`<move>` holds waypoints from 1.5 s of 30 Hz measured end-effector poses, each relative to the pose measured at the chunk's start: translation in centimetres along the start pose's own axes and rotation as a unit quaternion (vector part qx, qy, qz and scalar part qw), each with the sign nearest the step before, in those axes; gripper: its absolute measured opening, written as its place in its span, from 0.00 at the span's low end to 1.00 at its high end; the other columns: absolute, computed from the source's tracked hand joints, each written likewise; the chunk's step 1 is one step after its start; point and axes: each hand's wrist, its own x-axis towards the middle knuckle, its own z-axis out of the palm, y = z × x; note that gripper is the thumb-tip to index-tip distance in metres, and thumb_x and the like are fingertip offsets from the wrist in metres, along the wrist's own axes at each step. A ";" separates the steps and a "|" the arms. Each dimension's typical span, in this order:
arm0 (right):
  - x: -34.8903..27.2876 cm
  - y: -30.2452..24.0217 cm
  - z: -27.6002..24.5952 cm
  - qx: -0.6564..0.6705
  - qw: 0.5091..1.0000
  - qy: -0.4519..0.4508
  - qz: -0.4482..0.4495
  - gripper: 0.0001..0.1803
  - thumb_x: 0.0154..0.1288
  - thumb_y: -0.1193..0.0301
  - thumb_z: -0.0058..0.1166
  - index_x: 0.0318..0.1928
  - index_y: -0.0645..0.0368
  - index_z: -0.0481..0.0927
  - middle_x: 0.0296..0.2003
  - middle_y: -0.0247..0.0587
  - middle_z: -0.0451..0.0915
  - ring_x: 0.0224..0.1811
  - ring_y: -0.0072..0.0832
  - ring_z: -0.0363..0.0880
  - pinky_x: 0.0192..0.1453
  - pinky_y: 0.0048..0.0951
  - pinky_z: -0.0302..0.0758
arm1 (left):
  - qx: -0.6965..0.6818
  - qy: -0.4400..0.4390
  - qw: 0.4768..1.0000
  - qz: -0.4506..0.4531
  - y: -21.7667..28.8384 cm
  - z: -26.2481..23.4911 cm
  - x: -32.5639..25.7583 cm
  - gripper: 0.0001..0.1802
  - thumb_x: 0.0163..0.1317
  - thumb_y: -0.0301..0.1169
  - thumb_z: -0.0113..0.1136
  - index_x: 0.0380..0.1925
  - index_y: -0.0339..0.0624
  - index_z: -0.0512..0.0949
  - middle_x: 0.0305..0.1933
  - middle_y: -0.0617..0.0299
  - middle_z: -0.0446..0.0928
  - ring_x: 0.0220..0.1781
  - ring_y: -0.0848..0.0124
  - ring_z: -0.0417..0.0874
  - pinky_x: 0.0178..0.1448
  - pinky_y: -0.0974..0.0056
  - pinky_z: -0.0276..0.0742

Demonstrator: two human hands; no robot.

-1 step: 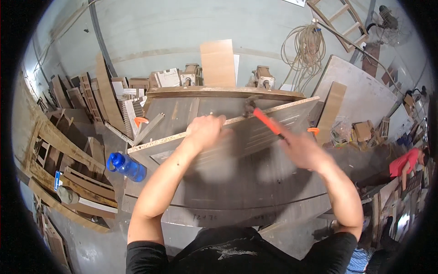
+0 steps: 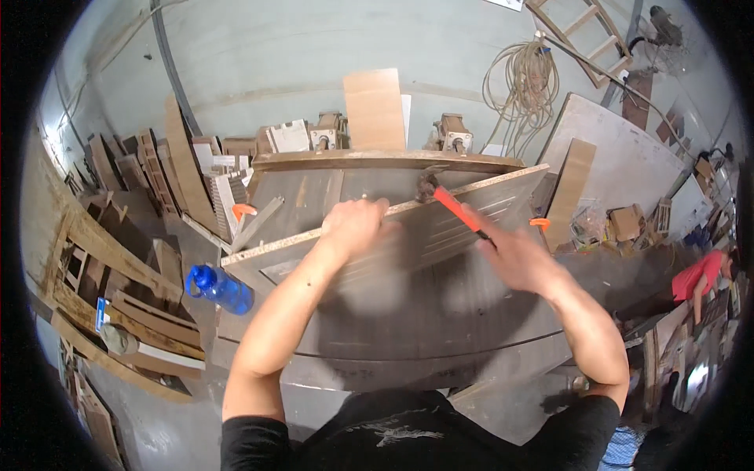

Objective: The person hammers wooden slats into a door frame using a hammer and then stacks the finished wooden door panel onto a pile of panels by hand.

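A grey panel with a raw chipboard edge on top stands tilted on the workbench, running from lower left to upper right. My left hand is closed over that upper edge near its middle, its fingertips slightly blurred. My right hand grips a hammer by its red and black handle. The dark hammer head is just behind the panel's upper edge, to the right of my left hand; whether it touches the edge I cannot tell.
A blue water bottle stands on the workbench by the panel's left end. Orange-handled clamps show at the left and right. Boards lean along the wall, coiled hose hangs above. A person in red is far right.
My right hand and the hammer have shifted very slightly left. My left hand still rests on the panel's edge.
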 end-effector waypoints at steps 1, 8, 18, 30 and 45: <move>1.2 -1.5 -2.6 0.082 0.990 -0.088 0.078 0.30 0.75 0.69 0.45 0.75 0.44 0.59 0.51 0.47 0.84 0.42 0.34 0.84 0.46 0.41 0.76 | 0.002 0.002 1.000 -0.016 -0.7 -0.1 -0.3 0.23 0.65 0.52 0.58 0.39 0.39 0.76 0.32 0.45 0.83 0.38 0.45 0.85 0.42 0.45 0.81; 1.8 -1.3 -3.6 0.336 0.906 0.243 0.085 0.31 0.74 0.67 0.48 0.75 0.43 0.59 0.66 0.52 0.71 0.69 0.45 0.69 0.70 0.39 0.67 | 0.000 0.001 1.000 -0.007 -0.6 0.1 -0.1 0.24 0.65 0.53 0.58 0.39 0.40 0.76 0.33 0.45 0.83 0.39 0.45 0.85 0.43 0.44 0.81; -1.1 0.5 0.9 0.318 0.932 0.016 0.174 0.31 0.71 0.70 0.53 0.72 0.40 0.64 0.47 0.53 0.84 0.50 0.47 0.84 0.55 0.43 0.76 | 0.009 0.008 1.000 -0.015 -0.7 0.0 -0.1 0.26 0.66 0.55 0.55 0.38 0.41 0.78 0.33 0.45 0.83 0.40 0.45 0.84 0.44 0.44 0.80; -24.9 8.3 27.8 0.241 0.808 -0.020 0.538 0.29 0.57 0.69 0.63 0.62 0.49 0.77 0.51 0.56 0.82 0.56 0.48 0.80 0.59 0.44 0.75 | 0.024 0.029 0.984 -0.175 -11.7 -4.3 -11.8 0.27 0.62 0.56 0.60 0.42 0.43 0.81 0.33 0.50 0.84 0.40 0.49 0.85 0.44 0.48 0.79; -10.9 -13.7 39.8 0.764 0.319 -0.055 0.558 0.25 0.72 0.54 0.53 0.61 0.57 0.73 0.52 0.41 0.78 0.55 0.38 0.76 0.61 0.40 0.72 | -0.106 -0.003 0.963 -0.249 -13.6 2.1 -11.1 0.31 0.65 0.56 0.59 0.33 0.32 0.82 0.30 0.39 0.81 0.38 0.44 0.84 0.43 0.50 0.77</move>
